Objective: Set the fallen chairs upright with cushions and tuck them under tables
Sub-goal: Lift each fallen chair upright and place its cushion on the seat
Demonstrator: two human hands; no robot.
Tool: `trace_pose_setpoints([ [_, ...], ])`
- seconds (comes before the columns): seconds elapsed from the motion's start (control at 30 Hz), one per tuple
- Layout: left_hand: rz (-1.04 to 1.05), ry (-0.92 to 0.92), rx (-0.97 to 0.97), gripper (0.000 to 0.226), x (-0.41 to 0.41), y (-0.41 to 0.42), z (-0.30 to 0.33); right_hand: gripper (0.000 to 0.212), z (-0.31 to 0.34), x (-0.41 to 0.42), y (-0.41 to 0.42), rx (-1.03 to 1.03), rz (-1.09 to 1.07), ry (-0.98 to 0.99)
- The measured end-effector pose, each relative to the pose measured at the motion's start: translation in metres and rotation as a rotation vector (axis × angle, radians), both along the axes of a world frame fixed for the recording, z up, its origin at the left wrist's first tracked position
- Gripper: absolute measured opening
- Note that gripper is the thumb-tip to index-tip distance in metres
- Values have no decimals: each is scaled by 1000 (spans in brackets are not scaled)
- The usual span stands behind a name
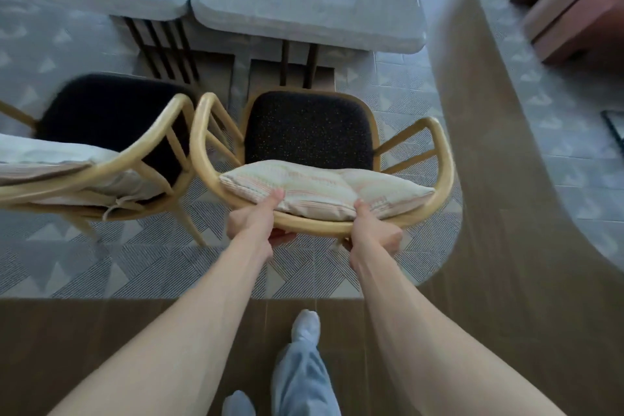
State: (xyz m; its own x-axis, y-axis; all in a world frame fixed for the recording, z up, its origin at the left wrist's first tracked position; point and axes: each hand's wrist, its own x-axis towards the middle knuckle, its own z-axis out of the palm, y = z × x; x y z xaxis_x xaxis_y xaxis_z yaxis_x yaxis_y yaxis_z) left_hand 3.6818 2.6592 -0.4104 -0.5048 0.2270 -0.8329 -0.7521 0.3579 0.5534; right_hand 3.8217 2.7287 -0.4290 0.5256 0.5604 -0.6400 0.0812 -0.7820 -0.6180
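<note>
Two bare forearms with no sleeves reach into view, ending in a left hand (251, 224) and right hand (374, 233). Below, the person wears loose light blue-grey trousers (304, 378) and pale socks (306, 324).

Your curved-back bamboo chair (442, 158) stands upright before the right pale glossy worktop (304, 20); a second bamboo chair (145, 162) stands just left.
</note>
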Motion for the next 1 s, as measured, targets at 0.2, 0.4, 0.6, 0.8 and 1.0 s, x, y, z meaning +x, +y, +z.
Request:
trace_pose_setpoints([
  [0.2,-33,47,-37,41,-24,50,2,62,5,-24,51,1,33,-41],
  [0.4,-78,82,-95,46,-25,44,5,65,11,-25,47,-43,54,-14],
  [0.6,-239,174,-244,56,3,47,37,79,64,-7,58,-251,275,100],
  [0.8,-400,409,108,36,49,62,147,49,181,31,53,162,605,-105],
  [1.0,-818,462,864,31,94,58,277,34,321,102,-10,842,461,93],
])
